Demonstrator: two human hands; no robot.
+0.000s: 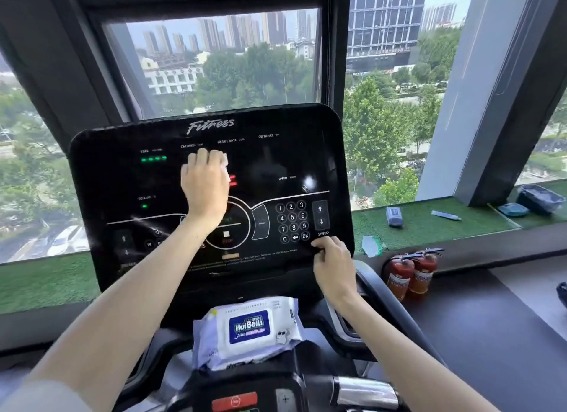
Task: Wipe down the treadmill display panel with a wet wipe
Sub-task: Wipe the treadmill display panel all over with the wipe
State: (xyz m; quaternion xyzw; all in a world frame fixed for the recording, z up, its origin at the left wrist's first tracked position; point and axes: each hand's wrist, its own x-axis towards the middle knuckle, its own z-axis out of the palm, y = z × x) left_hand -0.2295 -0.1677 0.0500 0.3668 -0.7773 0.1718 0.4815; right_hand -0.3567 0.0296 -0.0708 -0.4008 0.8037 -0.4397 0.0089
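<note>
Wipe pack (pixel 249 327) lies below the display panel (pixel 276 160), the left hand (pixel 204 183) clasping the wet wipe (pixel 224 160) against its centre, the right hand (pixel 333 266) pinching its lower edge; wiping appears partway done.

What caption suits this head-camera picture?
Gym cleaning: left hand holds a wet wipe against the treadmill display panel; right hand grips its lower edge.

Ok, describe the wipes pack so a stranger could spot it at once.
Find the big black treadmill display panel in front of the window. Just below its bottom edge, between the person's forearms, lies the wipes pack. It is the only soft white packet there, with a dark blue HuiBaili label on its lid, and it sits above the red button.
</note>
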